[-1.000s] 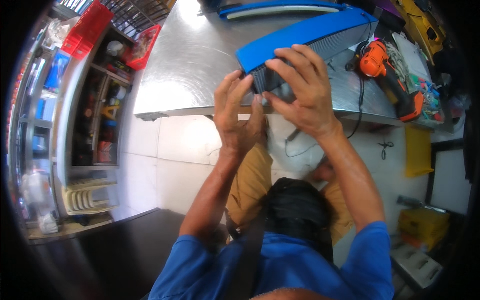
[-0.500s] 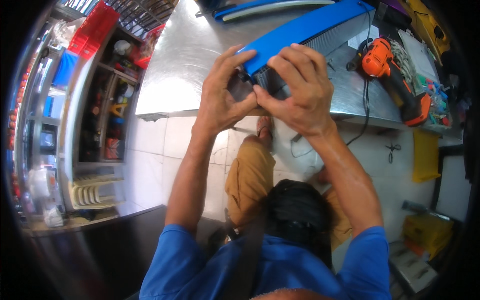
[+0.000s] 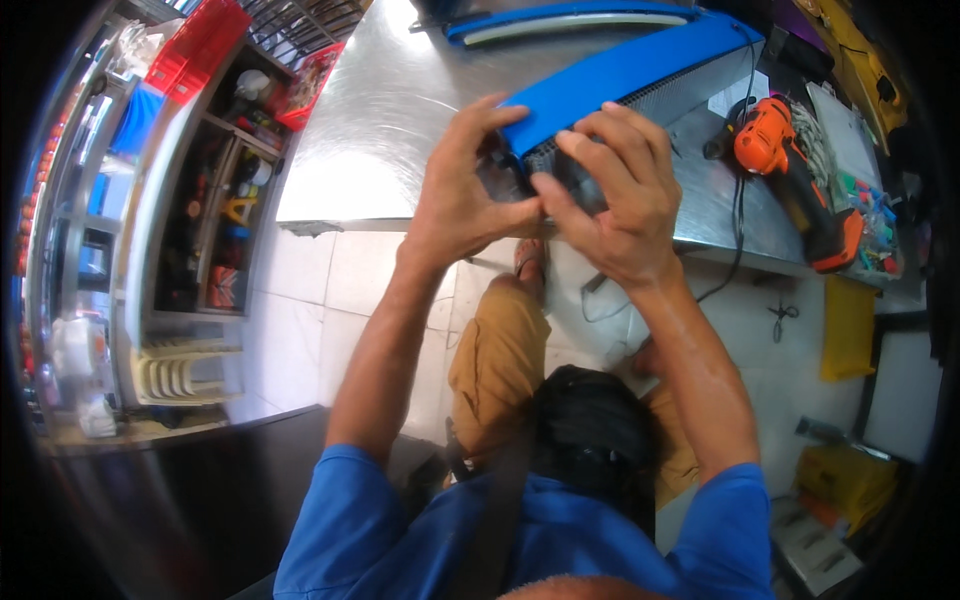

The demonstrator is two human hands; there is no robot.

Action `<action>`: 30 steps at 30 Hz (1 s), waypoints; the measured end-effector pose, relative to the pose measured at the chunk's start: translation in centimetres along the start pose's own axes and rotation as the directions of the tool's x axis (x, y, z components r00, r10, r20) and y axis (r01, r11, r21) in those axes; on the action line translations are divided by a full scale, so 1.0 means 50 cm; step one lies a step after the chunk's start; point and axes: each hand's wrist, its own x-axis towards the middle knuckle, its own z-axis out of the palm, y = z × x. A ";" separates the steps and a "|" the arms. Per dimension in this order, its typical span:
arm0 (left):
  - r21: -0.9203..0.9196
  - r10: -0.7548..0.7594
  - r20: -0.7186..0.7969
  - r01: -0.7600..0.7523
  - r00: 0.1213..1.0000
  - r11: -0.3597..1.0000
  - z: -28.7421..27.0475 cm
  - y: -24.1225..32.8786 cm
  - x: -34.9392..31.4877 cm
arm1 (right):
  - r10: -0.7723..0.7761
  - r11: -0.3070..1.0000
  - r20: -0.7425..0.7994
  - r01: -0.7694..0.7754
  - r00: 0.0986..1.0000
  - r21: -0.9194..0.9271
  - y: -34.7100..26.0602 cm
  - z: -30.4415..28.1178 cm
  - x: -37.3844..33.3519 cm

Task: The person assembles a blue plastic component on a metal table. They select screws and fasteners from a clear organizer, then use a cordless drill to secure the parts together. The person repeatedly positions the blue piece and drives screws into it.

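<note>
A long blue housing (image 3: 620,75) with a closely spaced grille along its side lies slantwise on the steel table. My left hand (image 3: 455,190) is closed around its near left end, fingertips on the blue top and thumb reaching below the end. My right hand (image 3: 630,200) curls against the grille side of that same end, its thumb close to the left thumb. A dark part at the housing's end shows between my hands, too small to make out. Behind the housing lies a blue strip with a white tube (image 3: 575,24).
The steel table (image 3: 350,165) has an orange and black power drill (image 3: 765,140) on its right, with a dark cable hanging over the front edge. A bin of small coloured parts (image 3: 875,225) stands beside it. Shelves with a red crate (image 3: 200,50) are at left; a dark surface lies lower left.
Both hands stay at the housing's near end. My right thumb has shifted slightly against the left one. The whole view has shifted a little, with table and housing appearing farther right.
</note>
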 end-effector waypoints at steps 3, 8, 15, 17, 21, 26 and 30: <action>-0.002 -0.163 -0.070 0.164 0.984 0.987 0.012 0.028 0.010 | -0.010 1.000 0.003 0.010 1.000 0.000 0.005 -0.001 -0.001; -0.033 -0.270 -0.029 0.269 0.962 0.962 0.012 0.030 0.018 | -0.001 1.000 0.008 0.001 1.000 0.000 0.003 0.001 0.002; 0.055 -0.216 -0.003 0.216 0.976 0.975 0.012 0.020 0.025 | 0.074 0.997 0.026 -0.073 0.997 -0.023 -0.001 -0.005 0.011; 0.083 -0.214 0.003 0.213 0.977 0.974 0.015 0.021 0.025 | 0.073 0.997 0.039 -0.072 0.997 -0.003 0.006 -0.014 0.011; -0.054 -0.270 -0.002 0.269 0.963 0.962 0.007 0.008 0.016 | 0.221 0.974 0.039 -0.223 0.974 0.043 0.057 -0.072 0.032; -0.009 -0.276 0.000 0.276 0.961 0.961 0.009 0.003 0.020 | 0.632 0.774 0.316 -0.602 0.708 -0.199 0.152 -0.156 0.050; -0.009 -0.229 -0.003 0.229 0.973 0.973 0.011 -0.003 0.020 | 0.646 0.763 0.478 -0.511 0.595 -0.395 0.172 -0.143 0.066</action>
